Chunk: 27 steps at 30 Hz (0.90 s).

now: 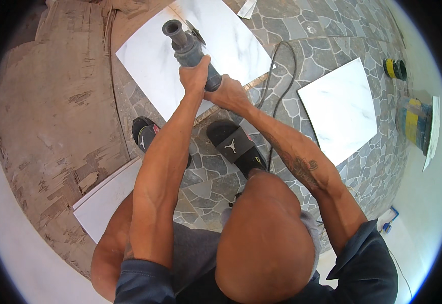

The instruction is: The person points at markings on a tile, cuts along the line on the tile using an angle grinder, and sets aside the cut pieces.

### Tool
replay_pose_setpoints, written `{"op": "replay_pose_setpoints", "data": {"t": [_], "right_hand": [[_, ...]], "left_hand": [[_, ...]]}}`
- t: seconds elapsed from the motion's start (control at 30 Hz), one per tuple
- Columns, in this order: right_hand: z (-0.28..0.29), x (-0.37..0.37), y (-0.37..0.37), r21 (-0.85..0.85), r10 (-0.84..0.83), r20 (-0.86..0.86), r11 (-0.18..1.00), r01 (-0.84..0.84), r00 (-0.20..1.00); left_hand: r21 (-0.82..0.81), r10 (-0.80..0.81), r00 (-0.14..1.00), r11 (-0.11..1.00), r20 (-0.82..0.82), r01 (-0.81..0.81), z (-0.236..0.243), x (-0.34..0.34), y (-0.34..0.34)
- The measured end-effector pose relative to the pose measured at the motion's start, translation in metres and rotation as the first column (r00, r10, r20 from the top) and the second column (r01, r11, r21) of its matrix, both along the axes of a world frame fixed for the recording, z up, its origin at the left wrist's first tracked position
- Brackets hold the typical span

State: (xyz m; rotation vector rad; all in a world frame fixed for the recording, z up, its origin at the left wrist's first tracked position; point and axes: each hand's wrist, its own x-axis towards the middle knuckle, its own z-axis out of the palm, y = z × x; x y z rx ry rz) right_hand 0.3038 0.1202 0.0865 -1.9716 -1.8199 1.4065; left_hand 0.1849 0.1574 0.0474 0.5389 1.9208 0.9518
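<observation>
An angle grinder (190,54) with a dark body is gripped in both my hands above a white marble-look tile (241,43). Wrapped round the middle of its body is my left hand (195,75), with the fingers mostly hidden. My right hand (229,94) closes on the rear end, beside the left one. A side handle (173,29) sticks up toward me, and the thin cutting disc (196,33) shows edge-on at its right, close over the tile. Whether the disc touches the tile or spins, I cannot tell. A brownish dusty streak (177,11) marks the tile's far part.
A dark power cable (294,63) loops over the stone-patterned floor (302,40). Another white tile (340,109) lies at right, and more tiles (107,197) at lower left beside worn plywood (53,116). Buckets (412,124) stand along the right wall. My sandalled foot (231,144) is near the tile.
</observation>
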Motion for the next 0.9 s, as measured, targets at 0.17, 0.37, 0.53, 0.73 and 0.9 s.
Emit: {"op": "replay_pose_setpoints", "data": {"t": [0.17, 0.37, 0.53, 0.73, 0.9], "right_hand": [[0.000, 0.000, -0.002, -0.002, -0.002, -0.038, 1.000, 0.002, 0.999], [0.006, 0.003, -0.006, -0.006, 0.004, -0.018, 1.000, -0.004, 1.000], [0.006, 0.005, -0.009, 0.008, -0.025, -0.033, 1.000, 0.025, 0.999], [0.008, 0.004, -0.014, 0.009, -0.020, -0.021, 1.000, 0.020, 1.000], [0.003, 0.014, -0.017, -0.009, -0.030, -0.035, 1.000, 0.029, 0.999]], "left_hand": [[0.011, 0.017, 1.000, 1.000, -0.018, -0.017, -0.008, -0.003, -0.003], [0.007, 0.017, 1.000, 1.000, -0.006, -0.017, -0.005, 0.001, -0.007], [0.009, 0.001, 1.000, 1.000, -0.008, -0.001, -0.003, 0.004, -0.010], [0.006, 0.024, 0.999, 1.000, -0.041, -0.024, -0.004, 0.004, -0.015], [-0.006, 0.008, 1.000, 1.000, 0.021, -0.008, -0.003, 0.014, -0.018]]}}
